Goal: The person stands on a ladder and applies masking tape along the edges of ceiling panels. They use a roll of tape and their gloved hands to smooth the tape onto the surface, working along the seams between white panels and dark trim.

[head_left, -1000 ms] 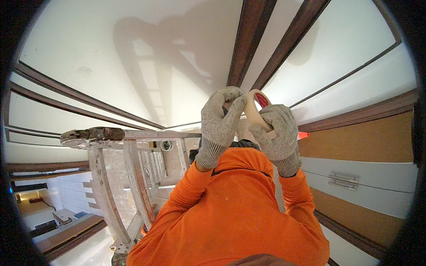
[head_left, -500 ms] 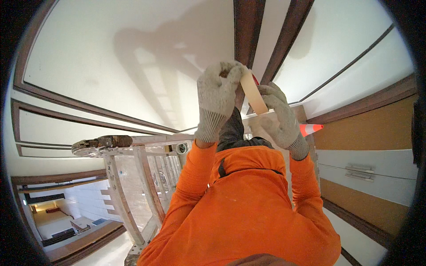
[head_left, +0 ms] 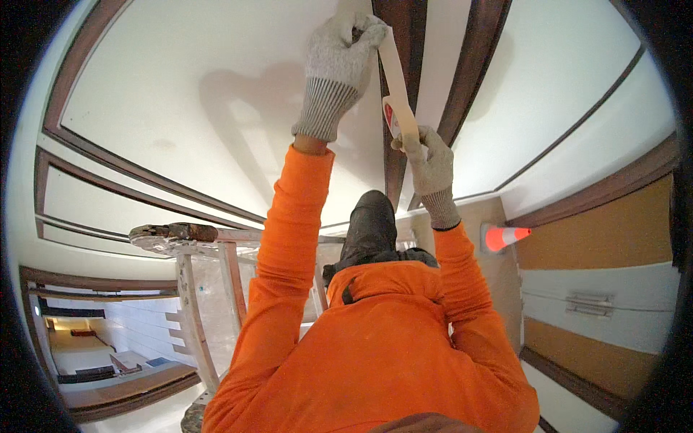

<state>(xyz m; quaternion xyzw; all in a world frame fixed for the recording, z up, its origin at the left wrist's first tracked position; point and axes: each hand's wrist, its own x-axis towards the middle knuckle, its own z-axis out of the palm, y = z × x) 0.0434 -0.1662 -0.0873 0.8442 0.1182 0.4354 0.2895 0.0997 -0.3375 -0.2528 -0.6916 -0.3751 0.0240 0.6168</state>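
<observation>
Label check: masking tape roll [head_left: 406, 121], upper centre of frame, has a red-and-white label [head_left: 391, 117] on its inner core; any print on it too small and blurred to read. Left hand [head_left: 343, 52], grey knit glove, near top centre: fingers curled, pinching the upper end of the pale tape strip [head_left: 392, 66], which runs down to the roll. Right hand [head_left: 431, 162], same kind of glove, lower and to the right, gripping the roll's lower end between thumb and fingers. Left arm reaches high, nearly straight, wrist bare below the cuff; right arm bent more, forearm upright. Both sleeves orange. Strip lies in front of dark wood trim [head_left: 411, 43]; contact with it, cannot tell. Ladder [head_left: 193, 310] lower left; orange-and-white cone [head_left: 498, 238] right of centre, on the floor
</observation>
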